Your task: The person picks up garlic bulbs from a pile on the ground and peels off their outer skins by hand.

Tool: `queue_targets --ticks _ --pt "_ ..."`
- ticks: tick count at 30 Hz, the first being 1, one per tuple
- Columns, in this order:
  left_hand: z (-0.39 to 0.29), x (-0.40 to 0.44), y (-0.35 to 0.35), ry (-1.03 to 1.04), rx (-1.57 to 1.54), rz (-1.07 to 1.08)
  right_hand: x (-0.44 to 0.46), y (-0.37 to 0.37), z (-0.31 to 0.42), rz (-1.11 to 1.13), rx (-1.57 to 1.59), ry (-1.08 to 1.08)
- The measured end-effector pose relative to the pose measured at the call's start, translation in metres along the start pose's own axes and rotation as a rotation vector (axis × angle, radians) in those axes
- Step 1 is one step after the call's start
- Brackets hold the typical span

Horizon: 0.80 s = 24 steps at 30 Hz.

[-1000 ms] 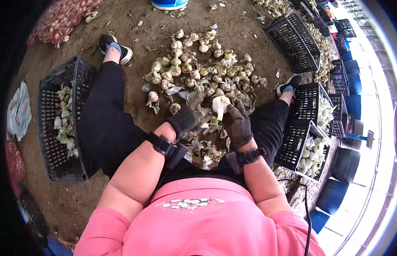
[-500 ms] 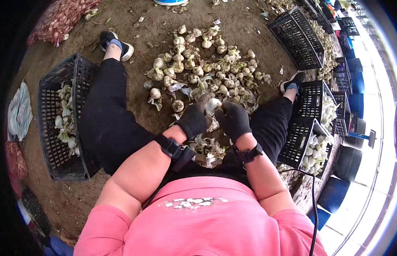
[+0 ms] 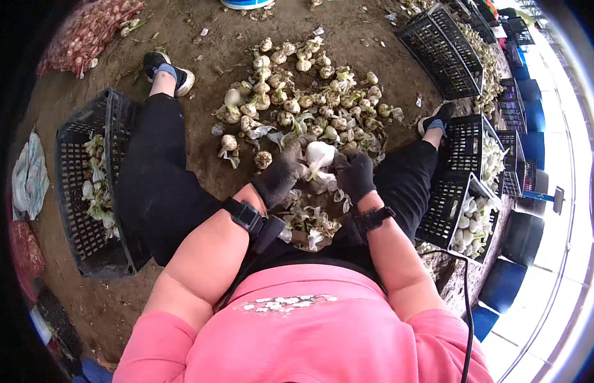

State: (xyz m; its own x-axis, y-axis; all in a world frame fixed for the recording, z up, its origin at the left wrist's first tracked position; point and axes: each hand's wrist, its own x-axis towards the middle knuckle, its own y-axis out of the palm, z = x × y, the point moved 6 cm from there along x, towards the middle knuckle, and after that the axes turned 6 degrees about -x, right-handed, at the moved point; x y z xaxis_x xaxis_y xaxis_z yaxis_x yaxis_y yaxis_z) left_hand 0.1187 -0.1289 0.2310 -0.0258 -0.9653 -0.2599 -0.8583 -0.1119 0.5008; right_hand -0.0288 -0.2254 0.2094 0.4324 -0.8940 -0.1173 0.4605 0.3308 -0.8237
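Paired hands about a single bulb, followed from my remote post through the head view. The white garlic bulb (image 3: 320,153) is held off the floor (image 3: 204,121), directly between my gloved left hand (image 3: 279,175) and gloved right hand (image 3: 354,172), its stem end directed toward my body. Half a second ago the two hands were drawn close about it and covered much of it; they have since parted slightly, and its smooth pale face is now exposed. I take this to mean that the bulb remains in work and has not been let go, its surface now better presented to both hands. State of the grip: on the left, the fingers appear to grasp the bulb's flank; on the right, they are curled at the opposite side, and I cannot tell whether they press on it or only rest there. Beyond the hands lies a heap of soiled bulbs (image 3: 285,119), seemingly undisturbed over this interval. Nearer my body are loose papery scraps (image 3: 313,223). At my right stands a black crate (image 3: 440,217) containing pale bulbs (image 3: 470,226); at my left, a larger crate (image 3: 86,252) holds stemmed bulbs (image 3: 96,185).
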Motion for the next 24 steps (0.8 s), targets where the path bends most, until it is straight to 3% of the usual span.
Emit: queue_targets --ticks 2,3,4,6,7,10,11,12,14,15,16,18,19,20,22,24 --pt "-0.004 -0.004 0.018 -0.093 -0.601 0.182 0.010 0.017 -0.008 0.062 -0.029 -0.125" --pt "-0.007 -0.007 0.024 -0.052 -0.504 0.153 0.008 0.029 -0.009 0.149 -0.279 -0.307" --pt "-0.006 -0.007 0.028 -0.053 -0.495 0.158 0.007 0.041 -0.022 0.191 0.342 0.080" --pt "-0.001 -0.009 0.039 -0.102 -0.681 0.262 0.014 0.108 -0.073 0.123 0.200 0.001" --pt "0.002 -0.011 0.040 -0.163 -0.699 0.279 0.018 0.102 -0.066 0.021 -0.087 -0.143" --pt "0.006 -0.014 0.032 -0.191 -0.699 0.243 0.018 0.046 -0.062 -0.174 -0.229 -0.171" --pt "0.008 -0.012 0.029 -0.187 -0.692 0.237 0.020 0.020 -0.061 -0.031 -0.259 -0.086" --pt "0.013 -0.007 0.019 -0.134 -0.542 0.144 0.019 -0.001 -0.066 0.110 -0.289 0.001" --pt "0.028 0.006 0.006 -0.043 -0.245 -0.018 0.012 -0.021 -0.087 -0.012 0.137 0.057" --pt "0.039 0.014 0.004 -0.012 -0.294 0.065 -0.011 -0.057 -0.010 -0.031 0.761 0.103" --pt "0.043 0.022 0.002 -0.009 0.307 0.051 -0.021 -0.060 0.013 0.058 0.807 -0.018" --pt "0.019 0.015 0.041 0.087 0.342 0.233 -0.046 -0.056 0.049 0.126 0.670 -0.159" --pt "0.036 0.014 0.047 -0.020 0.316 0.302 -0.050 -0.053 0.045 0.027 0.274 -0.421" --pt "0.054 0.010 0.045 -0.130 0.300 0.364 -0.053 -0.053 0.037 0.095 0.358 -0.293" --pt "0.059 0.005 0.042 0.088 0.646 0.491 -0.046 -0.050 -0.033 0.071 0.860 0.323" --pt "0.070 -0.001 0.025 -0.352 0.522 0.323 -0.038 -0.083 -0.093 -0.169 1.225 0.396"
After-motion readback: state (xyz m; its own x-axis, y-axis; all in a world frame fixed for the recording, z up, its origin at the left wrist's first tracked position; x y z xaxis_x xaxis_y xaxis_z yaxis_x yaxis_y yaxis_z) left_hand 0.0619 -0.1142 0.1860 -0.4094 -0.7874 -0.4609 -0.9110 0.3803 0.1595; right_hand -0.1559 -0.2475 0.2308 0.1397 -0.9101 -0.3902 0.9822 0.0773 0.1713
